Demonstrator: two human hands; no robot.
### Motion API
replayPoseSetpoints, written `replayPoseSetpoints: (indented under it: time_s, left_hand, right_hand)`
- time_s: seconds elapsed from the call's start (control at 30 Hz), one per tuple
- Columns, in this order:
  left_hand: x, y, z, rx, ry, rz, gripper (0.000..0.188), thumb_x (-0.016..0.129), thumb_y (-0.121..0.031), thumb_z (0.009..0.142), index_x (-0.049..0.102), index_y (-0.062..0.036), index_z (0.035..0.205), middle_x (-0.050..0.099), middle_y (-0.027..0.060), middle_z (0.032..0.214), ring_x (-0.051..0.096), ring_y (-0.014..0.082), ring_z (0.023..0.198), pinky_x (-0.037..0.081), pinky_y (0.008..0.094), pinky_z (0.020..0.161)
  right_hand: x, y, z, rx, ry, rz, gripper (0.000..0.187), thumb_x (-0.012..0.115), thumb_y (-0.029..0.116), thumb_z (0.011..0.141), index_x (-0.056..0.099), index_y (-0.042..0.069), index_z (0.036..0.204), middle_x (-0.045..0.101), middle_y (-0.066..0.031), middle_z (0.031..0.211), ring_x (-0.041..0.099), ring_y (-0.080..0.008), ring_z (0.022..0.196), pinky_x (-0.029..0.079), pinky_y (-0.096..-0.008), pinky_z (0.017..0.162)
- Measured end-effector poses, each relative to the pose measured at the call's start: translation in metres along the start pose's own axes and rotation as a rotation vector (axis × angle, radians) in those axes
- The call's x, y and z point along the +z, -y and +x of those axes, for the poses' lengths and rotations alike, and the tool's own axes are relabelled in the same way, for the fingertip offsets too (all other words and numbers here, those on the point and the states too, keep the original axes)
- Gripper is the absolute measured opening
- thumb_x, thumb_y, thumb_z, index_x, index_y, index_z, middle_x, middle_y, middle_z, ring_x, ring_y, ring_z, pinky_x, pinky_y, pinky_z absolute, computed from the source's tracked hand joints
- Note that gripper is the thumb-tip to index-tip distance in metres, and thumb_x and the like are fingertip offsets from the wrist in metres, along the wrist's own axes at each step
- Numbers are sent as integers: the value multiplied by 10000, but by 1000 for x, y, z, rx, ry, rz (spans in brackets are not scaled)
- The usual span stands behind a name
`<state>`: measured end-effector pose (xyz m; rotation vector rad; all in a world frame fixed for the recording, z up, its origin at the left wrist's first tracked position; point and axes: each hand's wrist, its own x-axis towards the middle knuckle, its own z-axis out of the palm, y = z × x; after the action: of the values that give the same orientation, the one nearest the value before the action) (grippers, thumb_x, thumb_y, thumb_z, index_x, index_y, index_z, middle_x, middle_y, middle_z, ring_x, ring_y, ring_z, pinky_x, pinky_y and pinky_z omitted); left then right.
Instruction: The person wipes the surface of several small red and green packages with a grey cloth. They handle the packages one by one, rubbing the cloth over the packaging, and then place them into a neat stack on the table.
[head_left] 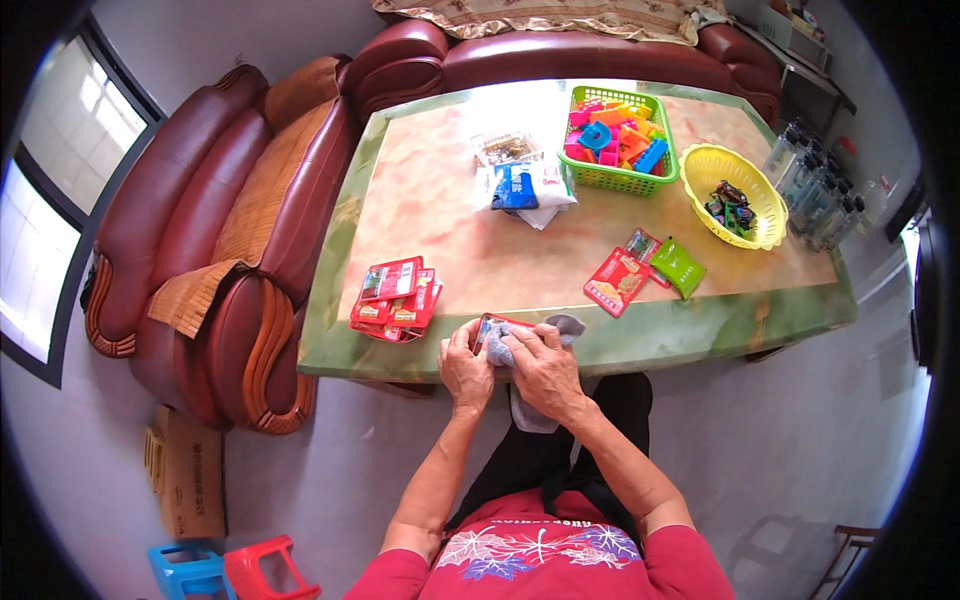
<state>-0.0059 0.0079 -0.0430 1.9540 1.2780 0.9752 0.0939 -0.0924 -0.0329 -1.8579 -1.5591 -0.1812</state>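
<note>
Over the near edge of the table, my left hand (466, 368) is closed on a small red packet (488, 326), which is mostly hidden by the fingers and a cloth. My right hand (548, 372) presses a grey cloth (533, 416) against that packet, and part of the cloth hangs below the table edge. To the left lies a pile of red packets (397, 300). On the right, a red packet (616, 281) lies beside a green packet (679, 267), which partly covers another red one.
On the marble-patterned table (440, 240) stand a green basket (618, 180) of colourful plastic pieces, a yellow basket (768, 200) with small wrapped items, and several clear bottles (815, 190). A blue-and-white packet (514, 187) lies mid-table. Sofas (225, 200) flank the left and far sides.
</note>
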Motion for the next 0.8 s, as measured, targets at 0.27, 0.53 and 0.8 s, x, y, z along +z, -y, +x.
replayPoseSetpoints:
  time_s: [0.27,0.53,0.8]
  left_hand:
    - [-18,26,29,-138,253,-358,219,681,-134,893,718,10,1054,743,70,839,677,101,720,530,282,643]
    - [-24,24,34,-180,305,-336,203,650,-110,914,717,42,1030,730,66,867,647,81,741,529,248,665]
    - [-21,23,28,-37,253,-232,179,603,-53,918,710,41,1025,718,50,807,611,55,746,522,260,672]
  right_hand:
    - [15,-21,34,80,55,-40,392,630,152,785,633,92,1172,606,-45,1276,513,-294,1141,468,-451,899]
    - [6,-17,21,-306,83,69,404,643,75,730,641,146,1129,611,11,1268,509,-285,1122,459,-425,893]
    - [12,-6,28,-32,74,157,465,663,75,707,640,157,1164,626,6,1229,541,-279,1075,468,-422,862]
